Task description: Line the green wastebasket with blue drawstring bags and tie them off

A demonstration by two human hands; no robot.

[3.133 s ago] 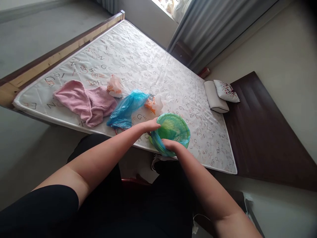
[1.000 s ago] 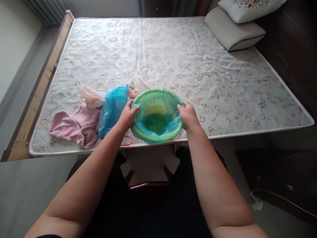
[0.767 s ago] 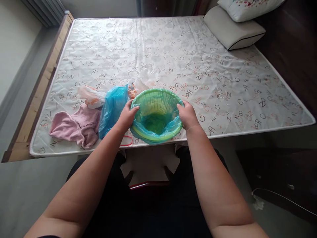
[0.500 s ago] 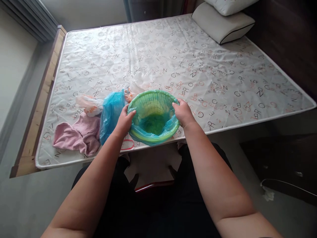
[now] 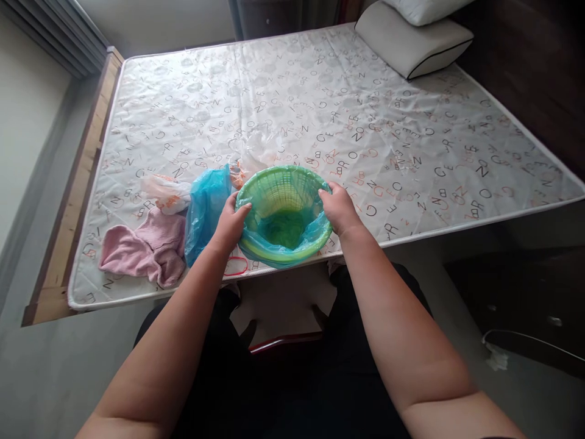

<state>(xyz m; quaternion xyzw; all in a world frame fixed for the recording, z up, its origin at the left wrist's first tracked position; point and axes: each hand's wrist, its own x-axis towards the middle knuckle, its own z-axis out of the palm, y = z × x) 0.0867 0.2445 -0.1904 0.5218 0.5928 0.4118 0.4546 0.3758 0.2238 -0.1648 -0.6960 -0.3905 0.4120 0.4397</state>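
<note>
A green plastic basket (image 5: 292, 183) with lattice sides is tilted toward me at the near edge of the mattress. A thin blue plastic bag (image 5: 299, 244) lines it and folds over the rim. My left hand (image 5: 231, 221) is closed on the basket's left rim, thumb on top. On the opposite side my right hand (image 5: 338, 206) grips the rim, its thumb pressing the bag's edge. The fingers under both sides are partly hidden. Just left of the basket lies another blue plastic bag (image 5: 205, 204), partly behind my left hand.
A pink cloth (image 5: 146, 247) and a whitish plastic bag (image 5: 167, 194) lie left on the letter-printed mattress (image 5: 274, 91). Clear plastic (image 5: 260, 149) sits behind the basket. A red loop (image 5: 236, 266) is near the edge. Pillows (image 5: 414, 42) are stacked at the far right.
</note>
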